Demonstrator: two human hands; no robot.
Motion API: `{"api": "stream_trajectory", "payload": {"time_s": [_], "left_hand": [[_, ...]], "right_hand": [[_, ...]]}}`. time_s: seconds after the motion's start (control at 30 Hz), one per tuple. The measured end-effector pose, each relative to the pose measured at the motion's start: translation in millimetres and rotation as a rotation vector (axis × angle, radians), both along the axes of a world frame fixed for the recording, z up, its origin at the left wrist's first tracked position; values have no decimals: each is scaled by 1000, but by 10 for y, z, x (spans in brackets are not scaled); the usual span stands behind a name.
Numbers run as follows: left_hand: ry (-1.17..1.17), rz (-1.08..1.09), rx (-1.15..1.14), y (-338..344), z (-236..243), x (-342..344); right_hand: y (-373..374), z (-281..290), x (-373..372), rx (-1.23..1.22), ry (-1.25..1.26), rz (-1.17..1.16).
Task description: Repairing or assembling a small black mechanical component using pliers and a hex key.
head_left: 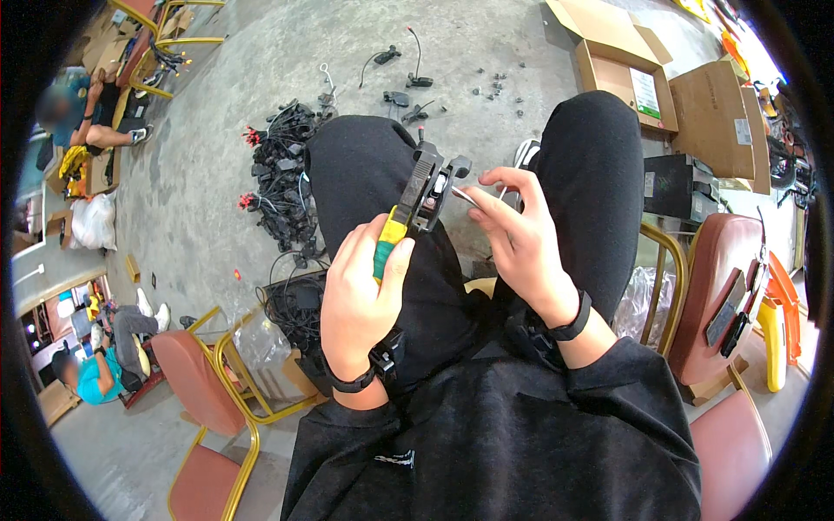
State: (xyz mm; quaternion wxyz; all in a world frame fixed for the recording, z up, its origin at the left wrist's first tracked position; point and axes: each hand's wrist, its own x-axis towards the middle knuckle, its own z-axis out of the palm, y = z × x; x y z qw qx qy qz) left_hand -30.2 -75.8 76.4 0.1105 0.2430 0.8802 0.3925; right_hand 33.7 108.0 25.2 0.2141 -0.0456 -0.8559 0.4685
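Observation:
My left hand (363,295) grips a tool with a yellow and green handle (387,247) and a dark upper part, above my lap in the middle of the head view. A small black part with a silver centre (439,187) sits against the tool's upper end. My right hand (517,234), fingers curled, holds a thin white item (465,195) beside that black part; whether the item is a cable or a strip is too small to tell.
A pile of black cables (278,174) and scattered small parts (417,81) lie on the concrete floor (182,217). Cardboard boxes (708,122) are at right. Chairs (200,373) flank me, one holding dark objects (725,308). Two people (91,378) sit at far left.

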Motion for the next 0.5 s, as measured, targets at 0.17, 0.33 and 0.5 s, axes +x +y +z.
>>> {"api": "stream_trajectory", "payload": {"time_s": [0.17,0.33,0.5], "left_hand": [[18,-9,-10,-1,0,-2],[3,6,25,-19,-5,-12],[-2,33,44,-66,-14,-20]], "right_hand": [[0,-2,-13,289,75,-35],[-41,68,20,-923,-325,244],[105,152,19,-1214,-458,224]]}}
